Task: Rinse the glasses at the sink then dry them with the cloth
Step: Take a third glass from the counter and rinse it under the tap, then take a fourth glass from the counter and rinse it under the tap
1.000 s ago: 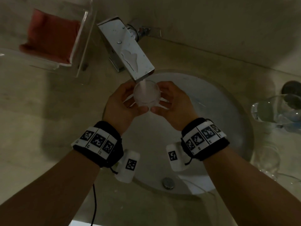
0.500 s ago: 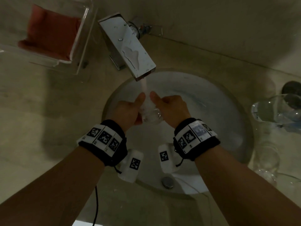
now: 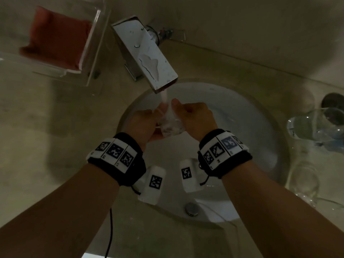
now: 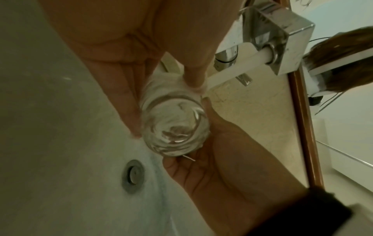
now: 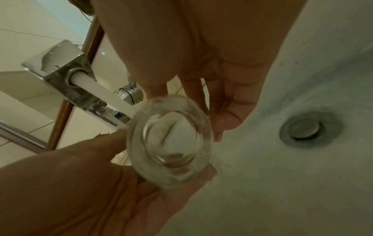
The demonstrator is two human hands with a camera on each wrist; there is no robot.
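Rinsing a small clear drinking glass under the white stream from the square chrome tap, low over the round white basin. Left hand and right hand both wrapped around it from 9 and 3 o'clock, thumbs up near the rim, fingers cupped under the thick base. Tilted so the mouth faces the water at 12 o'clock, probably to flush the inside and let it spill straight out toward the metal drain plug at 6. Two-handed hold makes sense with wet, slippery glass. More clear glasses waiting on the counter at 3 o'clock. Folded red cloth sitting in a clear tray at 10 o'clock, so drying not started yet.
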